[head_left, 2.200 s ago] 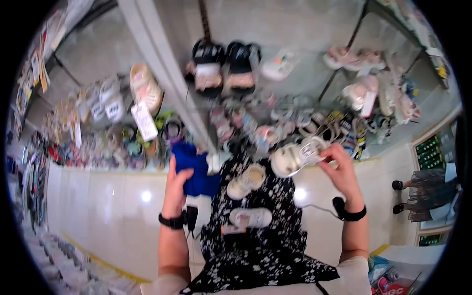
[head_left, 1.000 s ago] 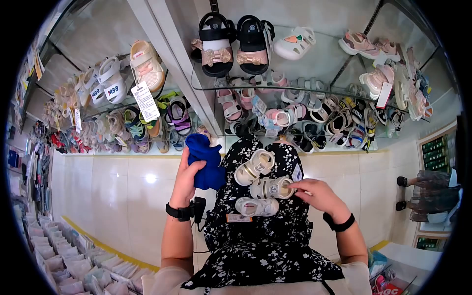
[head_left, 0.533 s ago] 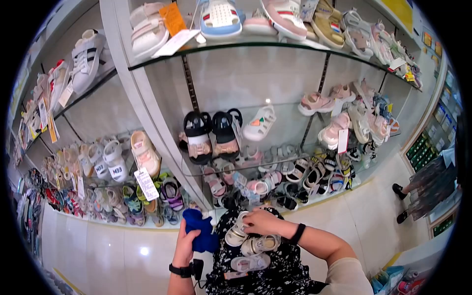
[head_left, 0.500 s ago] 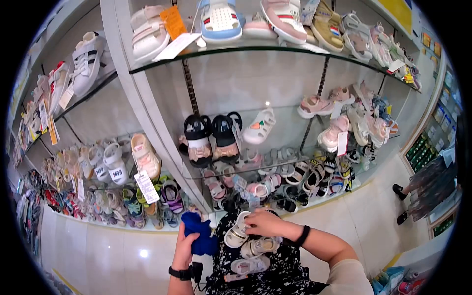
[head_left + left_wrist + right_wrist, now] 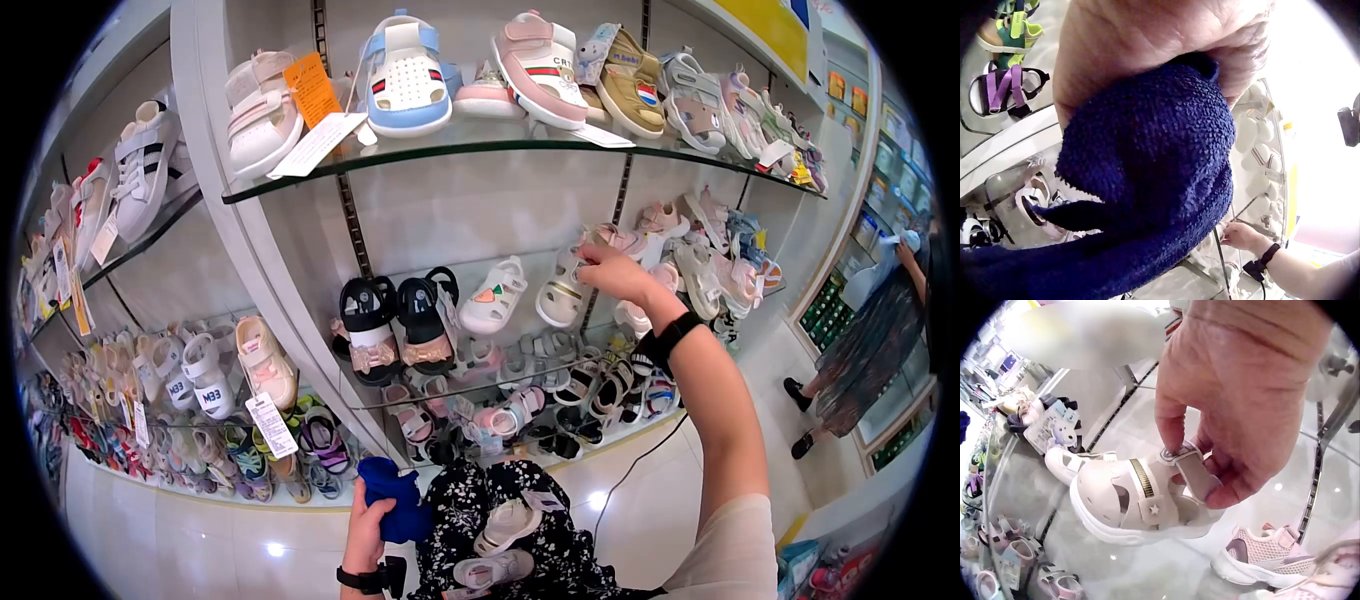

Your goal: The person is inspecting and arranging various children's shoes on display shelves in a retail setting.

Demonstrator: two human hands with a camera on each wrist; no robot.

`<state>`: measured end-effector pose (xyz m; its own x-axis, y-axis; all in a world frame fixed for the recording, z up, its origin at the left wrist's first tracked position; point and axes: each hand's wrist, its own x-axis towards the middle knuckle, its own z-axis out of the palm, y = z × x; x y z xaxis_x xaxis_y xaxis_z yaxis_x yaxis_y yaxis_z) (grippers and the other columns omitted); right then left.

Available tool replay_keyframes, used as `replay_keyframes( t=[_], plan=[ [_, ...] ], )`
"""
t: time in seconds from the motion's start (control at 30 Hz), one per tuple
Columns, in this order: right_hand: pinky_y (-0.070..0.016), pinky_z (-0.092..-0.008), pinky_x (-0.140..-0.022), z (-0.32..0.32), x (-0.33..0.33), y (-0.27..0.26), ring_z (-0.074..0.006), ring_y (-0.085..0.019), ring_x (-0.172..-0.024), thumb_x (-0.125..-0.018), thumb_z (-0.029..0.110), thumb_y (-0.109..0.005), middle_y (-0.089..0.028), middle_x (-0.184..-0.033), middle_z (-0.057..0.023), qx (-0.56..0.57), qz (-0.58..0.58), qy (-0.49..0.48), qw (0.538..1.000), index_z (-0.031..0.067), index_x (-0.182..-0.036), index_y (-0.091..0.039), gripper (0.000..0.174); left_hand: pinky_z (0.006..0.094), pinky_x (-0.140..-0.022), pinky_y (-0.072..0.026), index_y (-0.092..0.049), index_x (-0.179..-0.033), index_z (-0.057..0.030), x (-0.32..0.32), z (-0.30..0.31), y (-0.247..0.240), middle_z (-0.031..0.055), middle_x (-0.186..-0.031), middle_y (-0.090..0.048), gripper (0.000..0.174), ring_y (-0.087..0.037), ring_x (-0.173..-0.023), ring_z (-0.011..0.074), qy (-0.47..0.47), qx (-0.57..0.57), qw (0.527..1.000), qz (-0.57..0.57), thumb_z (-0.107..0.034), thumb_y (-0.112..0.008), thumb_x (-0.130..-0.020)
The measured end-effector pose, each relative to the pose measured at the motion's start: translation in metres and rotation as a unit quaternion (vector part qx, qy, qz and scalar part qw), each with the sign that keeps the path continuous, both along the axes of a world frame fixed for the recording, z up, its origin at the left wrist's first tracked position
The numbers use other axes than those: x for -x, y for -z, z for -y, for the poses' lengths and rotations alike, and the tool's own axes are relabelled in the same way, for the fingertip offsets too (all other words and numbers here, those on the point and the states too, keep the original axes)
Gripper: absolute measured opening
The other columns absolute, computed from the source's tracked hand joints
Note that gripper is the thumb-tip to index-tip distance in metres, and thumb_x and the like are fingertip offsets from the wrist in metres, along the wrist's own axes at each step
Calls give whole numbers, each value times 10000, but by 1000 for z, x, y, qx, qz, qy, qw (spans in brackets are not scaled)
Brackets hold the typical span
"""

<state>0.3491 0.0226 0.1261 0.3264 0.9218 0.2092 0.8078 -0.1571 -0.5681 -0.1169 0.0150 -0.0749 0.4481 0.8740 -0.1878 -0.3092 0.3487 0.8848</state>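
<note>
My right hand is stretched out to the middle glass shelf, pinching a cream child's sandal by its ankle strap. In the right wrist view, that sandal shows a gold band and a small star, its white sole close over the glass. My left hand grips a bunched dark blue terry cloth low in front of the shelves; the cloth fills much of the left wrist view. On my lap, over a black floral skirt, lie another cream sandal and a white child's shoe.
Left of the held sandal stand a white shoe with a carrot patch and black sandals with bows. Pink sneakers sit to its right. An upper glass shelf juts out above. A person stands at far right.
My right hand has carried one cream sandal from my lap up to the middle shelf. The head view has tilted upward. My left hand keeps its grip on the blue cloth.
</note>
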Motion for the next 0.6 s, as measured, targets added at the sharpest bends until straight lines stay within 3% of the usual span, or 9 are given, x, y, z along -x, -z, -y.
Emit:
replay_keyframes(
  t=[0.07,0.17,0.27,0.37,0.6],
  plan=[
    [-437,-317,-729,-18,-7,2,-219,-574,-837,-729,202,-562,-621,-887,-123,54,15,17,998,-12,-1020,-583,361,342,-894,-475,-359,-1335,-53,-2,2,-6,107,-1153,-555,590,-569,-1031,222,-8,7,1000,1,31,-505,-769],
    [-438,-321,-729,-40,-9,6,-218,-575,-815,-714,223,-577,-627,-863,-115,71,16,29,997,-23,-988,-596,369,347,-902,-473,-356,-1337,-53,0,0,-9,107,-1155,-553,598,-570,-1036,226,-20,-1,1000,0,31,-504,-763],
    [-469,-364,-775,-56,-19,16,-322,-632,-876,-700,269,-576,-652,-928,-220,44,28,30,998,-37,-968,-641,412,351,-908,-471,-339,-1355,-51,6,-3,-9,113,-1165,-549,617,-569,-1038,229,-30,8,999,-14,23,-504,-765],
    [-473,-361,-792,-64,-18,18,-336,-634,-882,-693,266,-579,-658,-920,-224,30,-33,46,998,-61,-975,-636,435,336,-906,-468,-325,-1364,-35,14,-5,-3,119,-1176,-543,619,-565,-1036,224,-45,18,999,-22,18,-504,-773],
    [-474,-380,-829,-71,-9,8,-346,-625,-965,-709,277,-550,-659,-1000,-215,91,59,84,991,-21,-1017,-646,438,341,-954,-431,-307,-1401,-50,15,-6,-2,94,-1251,-504,649,-536,-1095,216,-32,4,999,-23,19,-494,-784]
  ],
)
